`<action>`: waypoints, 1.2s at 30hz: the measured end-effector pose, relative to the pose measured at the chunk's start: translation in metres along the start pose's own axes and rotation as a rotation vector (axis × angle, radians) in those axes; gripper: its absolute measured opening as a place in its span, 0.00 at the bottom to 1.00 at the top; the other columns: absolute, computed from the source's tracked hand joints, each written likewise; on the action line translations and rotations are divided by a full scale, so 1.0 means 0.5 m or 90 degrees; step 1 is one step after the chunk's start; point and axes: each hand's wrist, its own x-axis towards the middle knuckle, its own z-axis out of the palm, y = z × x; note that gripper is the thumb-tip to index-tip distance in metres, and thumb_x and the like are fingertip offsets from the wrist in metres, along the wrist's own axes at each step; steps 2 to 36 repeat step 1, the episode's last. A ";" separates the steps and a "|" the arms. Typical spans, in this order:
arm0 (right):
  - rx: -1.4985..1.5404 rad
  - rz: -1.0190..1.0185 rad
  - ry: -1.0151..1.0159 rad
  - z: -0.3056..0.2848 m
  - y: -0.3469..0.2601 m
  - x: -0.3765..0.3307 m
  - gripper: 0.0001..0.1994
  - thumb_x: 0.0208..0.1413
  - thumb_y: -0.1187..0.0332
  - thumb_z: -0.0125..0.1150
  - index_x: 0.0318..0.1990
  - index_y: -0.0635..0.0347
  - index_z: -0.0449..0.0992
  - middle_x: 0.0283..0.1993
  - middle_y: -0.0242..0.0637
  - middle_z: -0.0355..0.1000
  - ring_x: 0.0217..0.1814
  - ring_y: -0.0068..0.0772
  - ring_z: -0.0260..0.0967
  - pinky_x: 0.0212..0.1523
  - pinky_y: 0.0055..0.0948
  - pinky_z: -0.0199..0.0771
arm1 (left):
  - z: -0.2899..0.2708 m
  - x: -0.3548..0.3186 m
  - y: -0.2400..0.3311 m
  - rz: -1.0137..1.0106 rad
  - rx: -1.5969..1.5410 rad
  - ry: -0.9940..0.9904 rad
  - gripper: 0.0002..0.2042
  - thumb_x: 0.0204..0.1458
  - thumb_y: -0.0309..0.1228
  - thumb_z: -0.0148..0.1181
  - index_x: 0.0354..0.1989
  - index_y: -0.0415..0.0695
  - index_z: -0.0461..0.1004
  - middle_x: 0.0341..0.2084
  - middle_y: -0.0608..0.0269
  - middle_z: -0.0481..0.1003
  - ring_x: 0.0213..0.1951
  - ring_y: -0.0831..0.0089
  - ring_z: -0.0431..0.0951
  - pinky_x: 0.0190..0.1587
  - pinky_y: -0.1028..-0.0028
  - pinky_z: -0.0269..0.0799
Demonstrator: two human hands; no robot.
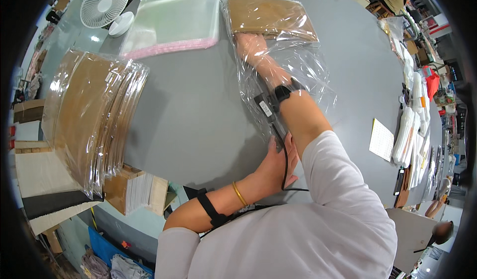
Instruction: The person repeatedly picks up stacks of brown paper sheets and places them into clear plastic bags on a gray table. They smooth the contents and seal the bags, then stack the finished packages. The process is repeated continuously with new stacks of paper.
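My right hand [251, 48] reaches deep into a clear plastic bag [298, 62], the film lying loosely around my wrist and forearm. It meets the near edge of a flat brown piece [271, 16] at the bag's far end; the fingertips are hidden there. Whether the brown piece is cardboard or cloth, I cannot make out. My left hand [277, 165] is by the near end of the bag, close under my right arm, thumb and fingers stretched apart. A black cable with a small box [264, 106] runs from my right wrist past the left hand.
Clear-wrapped brown pieces [87, 112] stack at the table's left edge. Flat clear bags with a pink edge [171, 45] lie at the far left, beside a white fan [104, 4]. White bundles [408, 135] and a paper sheet [381, 139] lie along the right edge of the grey table [194, 115].
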 end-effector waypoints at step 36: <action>-0.016 0.006 -0.011 0.012 -0.003 0.003 0.21 0.64 0.61 0.54 0.63 0.54 0.74 0.60 0.49 0.74 0.66 0.50 0.67 0.68 0.50 0.63 | -0.001 -0.002 -0.005 0.000 0.001 0.000 0.36 0.60 0.57 0.52 0.63 0.36 0.71 0.67 0.42 0.65 0.69 0.47 0.60 0.62 0.35 0.62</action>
